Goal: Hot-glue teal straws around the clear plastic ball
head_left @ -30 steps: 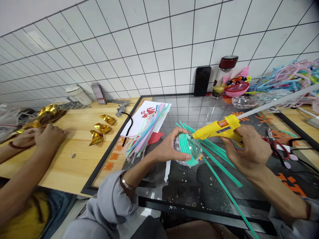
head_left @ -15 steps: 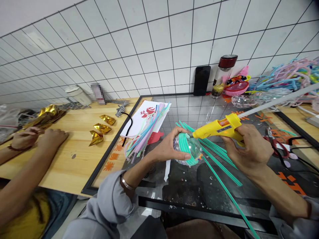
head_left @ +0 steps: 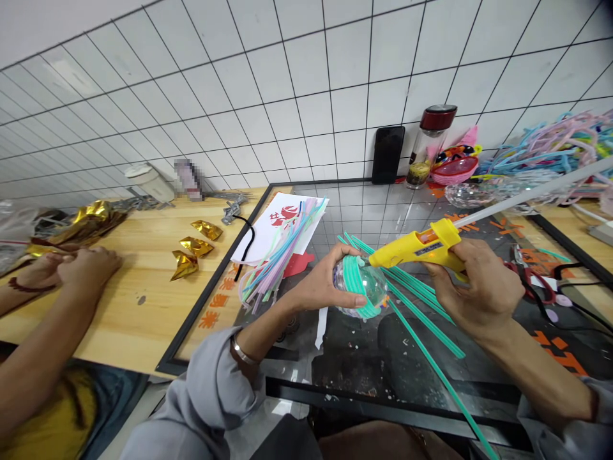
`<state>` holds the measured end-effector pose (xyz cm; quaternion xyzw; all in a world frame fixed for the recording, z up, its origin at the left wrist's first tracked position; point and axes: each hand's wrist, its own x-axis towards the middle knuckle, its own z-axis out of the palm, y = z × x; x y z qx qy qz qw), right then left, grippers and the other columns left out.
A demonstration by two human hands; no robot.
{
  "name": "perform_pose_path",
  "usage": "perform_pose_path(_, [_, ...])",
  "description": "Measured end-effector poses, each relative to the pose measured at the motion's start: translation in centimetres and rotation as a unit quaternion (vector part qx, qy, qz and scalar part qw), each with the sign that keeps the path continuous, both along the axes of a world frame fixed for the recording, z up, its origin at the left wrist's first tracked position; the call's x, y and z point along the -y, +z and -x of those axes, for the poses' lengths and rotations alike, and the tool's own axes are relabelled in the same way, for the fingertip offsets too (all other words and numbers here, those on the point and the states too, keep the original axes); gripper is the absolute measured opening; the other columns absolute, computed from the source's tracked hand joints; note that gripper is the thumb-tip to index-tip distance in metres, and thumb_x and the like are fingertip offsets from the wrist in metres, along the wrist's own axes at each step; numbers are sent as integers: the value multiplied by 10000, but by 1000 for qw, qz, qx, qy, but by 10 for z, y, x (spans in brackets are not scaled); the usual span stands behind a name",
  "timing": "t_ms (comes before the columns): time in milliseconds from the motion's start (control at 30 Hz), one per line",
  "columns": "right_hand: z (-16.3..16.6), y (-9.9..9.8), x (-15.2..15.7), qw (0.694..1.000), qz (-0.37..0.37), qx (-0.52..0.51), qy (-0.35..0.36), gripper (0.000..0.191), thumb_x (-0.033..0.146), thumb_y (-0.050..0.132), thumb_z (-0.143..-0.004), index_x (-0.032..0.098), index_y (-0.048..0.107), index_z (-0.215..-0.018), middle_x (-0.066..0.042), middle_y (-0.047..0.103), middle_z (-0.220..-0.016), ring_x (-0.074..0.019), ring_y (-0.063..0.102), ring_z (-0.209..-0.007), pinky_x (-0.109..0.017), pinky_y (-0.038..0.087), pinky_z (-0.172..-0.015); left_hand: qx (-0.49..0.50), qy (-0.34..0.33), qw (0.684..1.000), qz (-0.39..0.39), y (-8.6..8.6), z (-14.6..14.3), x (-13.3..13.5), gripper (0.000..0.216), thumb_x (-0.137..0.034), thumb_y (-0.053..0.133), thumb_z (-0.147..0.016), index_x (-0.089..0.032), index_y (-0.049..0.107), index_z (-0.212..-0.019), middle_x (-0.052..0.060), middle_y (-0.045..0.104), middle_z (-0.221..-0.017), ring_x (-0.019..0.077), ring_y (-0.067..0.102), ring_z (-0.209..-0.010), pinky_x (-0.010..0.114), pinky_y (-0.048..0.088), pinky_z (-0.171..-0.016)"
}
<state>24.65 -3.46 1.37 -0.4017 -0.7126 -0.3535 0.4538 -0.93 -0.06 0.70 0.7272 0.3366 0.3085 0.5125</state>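
Observation:
My left hand [head_left: 323, 281] is closed around a clear faceted plastic ball [head_left: 375, 285] banded with turquoise strips [head_left: 355, 279]. A yellow hot glue gun [head_left: 416, 248] is gripped in my right hand [head_left: 479, 291], with a long white glue stick [head_left: 531, 193] running out of its back. The gun's nozzle meets the upper edge of the turquoise band, or hovers just off it; I cannot tell which. Loose turquoise strips [head_left: 426, 300] lie under and beside the ball, and one long strip runs toward the front edge.
Pastel strips [head_left: 282, 252] lie across white paper [head_left: 258, 223] on the left. A phone [head_left: 387, 154] and a glass bottle [head_left: 428, 147] stand by the tiled wall. Red-handled scissors [head_left: 529, 275] are at right. A co-worker's hands [head_left: 86, 271] rest near folded gold pieces [head_left: 195, 248].
My hands, the ball and the glue gun have barely moved. The co-worker's hands have shifted slightly left and are closer to the gold foil there.

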Motion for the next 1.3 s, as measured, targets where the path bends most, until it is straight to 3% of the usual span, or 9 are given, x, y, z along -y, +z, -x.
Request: perform_pose_path(1300, [0, 1, 0, 1000, 10, -12, 9, 219, 264, 659, -881, 173, 534, -1036, -39, 673, -798, -164, 668, -693, -245, 465, -574, 6, -6, 1000, -1, 2, -1, 0, 730, -408, 861, -550, -200, 486, -1141, 75, 575, -1209, 281, 557, -1120, 406, 455, -966])
